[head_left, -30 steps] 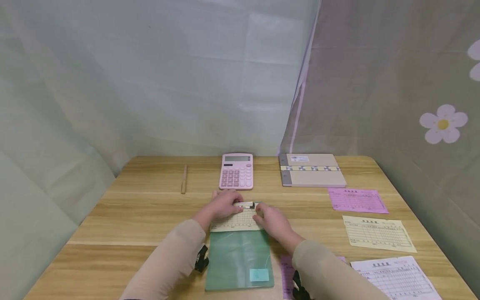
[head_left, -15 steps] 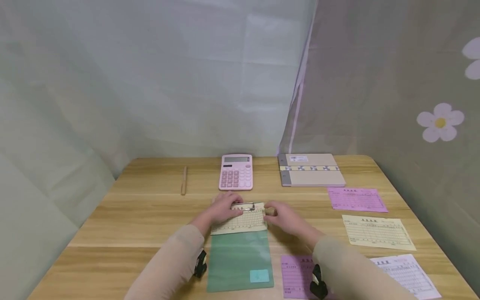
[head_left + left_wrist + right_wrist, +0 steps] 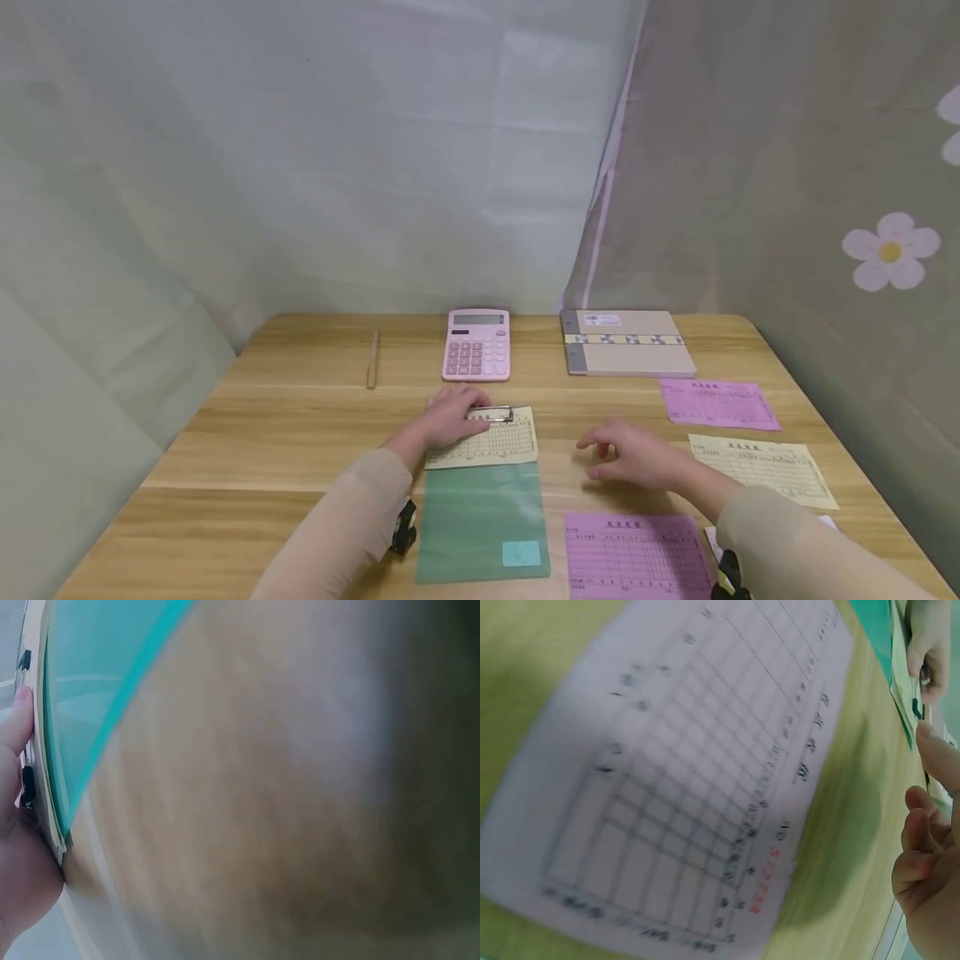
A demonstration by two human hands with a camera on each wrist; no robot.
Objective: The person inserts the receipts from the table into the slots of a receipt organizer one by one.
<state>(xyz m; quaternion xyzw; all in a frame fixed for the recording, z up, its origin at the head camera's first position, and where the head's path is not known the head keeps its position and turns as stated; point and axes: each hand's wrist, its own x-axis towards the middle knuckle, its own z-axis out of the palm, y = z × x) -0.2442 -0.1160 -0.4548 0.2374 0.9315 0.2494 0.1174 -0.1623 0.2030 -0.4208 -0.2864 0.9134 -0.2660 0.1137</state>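
At the middle of the head view, the left hand (image 3: 448, 417) holds the top of a green clipboard (image 3: 483, 517), its thumb and fingers closed in around one end of the metal clip (image 3: 501, 413). A yellow slip (image 3: 506, 446) lies beneath that clip, covering the upper part of the board, and a light blue label (image 3: 521, 553) sits at the board's lower right.

Right of centre, the right hand (image 3: 633, 454) hangs over the table (image 3: 262, 433), well apart from the clipboard, fingers loosely bent with a moderate gap between thumb and forefinger. Just below it, at the lower edge of the frame, lies a purple slip (image 3: 633, 554).

Toward the right of the frame are a second purple slip (image 3: 720, 404), a second yellow slip (image 3: 765, 468) and, nearest the lower right corner, a white slip (image 3: 828, 522) (mostly hidden by the right sleeve (image 3: 802, 542)). Along the table's far edge stand out a pink calculator (image 3: 476, 346) at centre, a thin brown stick (image 3: 372, 360) to its left, and a beige notebook (image 3: 637, 354) to its right, crossed by a patterned band.
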